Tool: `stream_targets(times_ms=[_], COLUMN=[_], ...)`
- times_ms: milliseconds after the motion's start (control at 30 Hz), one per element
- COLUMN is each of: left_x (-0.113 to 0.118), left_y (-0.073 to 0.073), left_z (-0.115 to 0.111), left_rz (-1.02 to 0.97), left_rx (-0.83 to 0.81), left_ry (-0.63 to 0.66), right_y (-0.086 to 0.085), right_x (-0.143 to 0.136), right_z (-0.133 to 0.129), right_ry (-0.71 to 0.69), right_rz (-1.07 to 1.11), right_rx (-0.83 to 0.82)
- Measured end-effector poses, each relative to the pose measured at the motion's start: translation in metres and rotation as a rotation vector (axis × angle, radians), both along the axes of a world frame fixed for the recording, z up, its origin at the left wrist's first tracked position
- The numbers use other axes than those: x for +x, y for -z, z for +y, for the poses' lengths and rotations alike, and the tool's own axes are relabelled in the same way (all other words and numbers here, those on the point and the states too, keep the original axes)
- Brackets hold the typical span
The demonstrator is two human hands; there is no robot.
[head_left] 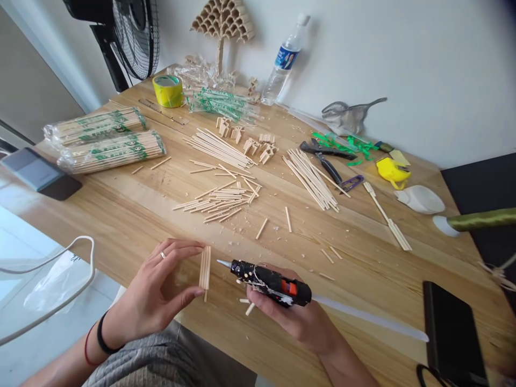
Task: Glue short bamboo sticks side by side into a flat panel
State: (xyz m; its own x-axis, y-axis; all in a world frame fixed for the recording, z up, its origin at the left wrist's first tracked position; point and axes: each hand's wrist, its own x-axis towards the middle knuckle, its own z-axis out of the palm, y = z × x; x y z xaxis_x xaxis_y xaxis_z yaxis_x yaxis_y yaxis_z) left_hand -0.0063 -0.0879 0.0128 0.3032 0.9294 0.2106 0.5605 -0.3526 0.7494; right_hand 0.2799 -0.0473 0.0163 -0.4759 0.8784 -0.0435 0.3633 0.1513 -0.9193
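Note:
My right hand [298, 312] is wrapped round a black hot glue gun [262, 282] with a red switch, and a long white glue stick [371, 318] sticks out of its back. The nozzle points left, a short gap away from a small row of wooden sticks [205, 269] laid side by side. My left hand [161, 285] pinches this row between thumb and fingers, near the table's front edge. A few short stick pieces [250, 308] lie beside and partly behind my right hand.
Cut sticks [226, 201] and longer sticks [310, 180] lie across the middle. Bagged stick bundles [113, 150], yellow tape [168, 91] and a bottle [284, 62] stand farther back. Pliers [328, 167] are at right, a black box [453, 333] at front right.

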Motion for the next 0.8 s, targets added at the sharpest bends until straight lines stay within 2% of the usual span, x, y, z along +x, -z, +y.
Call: stream_targets(times_ms=[200, 567, 800], left_x=[-0.001, -0.002, -0.002], left_y=[-0.001, -0.002, -0.002], left_z=[0.001, -0.003, -0.003], left_rz=[-0.074, -0.121, -0.143], left_rx=[-0.049, -0.120, -0.109], left_ry=[-0.046, -0.063, -0.050], right_y=[-0.007, -0.001, 0.005], right_x=[-0.010, -0.013, -0.009], right_z=[0.004, 0.001, -0.003], right_ry=[-0.208, -0.214, -0.208], right_rz=[0.143, 0.225, 0.166], right_rx=[-0.132, -0.172, -0.108])
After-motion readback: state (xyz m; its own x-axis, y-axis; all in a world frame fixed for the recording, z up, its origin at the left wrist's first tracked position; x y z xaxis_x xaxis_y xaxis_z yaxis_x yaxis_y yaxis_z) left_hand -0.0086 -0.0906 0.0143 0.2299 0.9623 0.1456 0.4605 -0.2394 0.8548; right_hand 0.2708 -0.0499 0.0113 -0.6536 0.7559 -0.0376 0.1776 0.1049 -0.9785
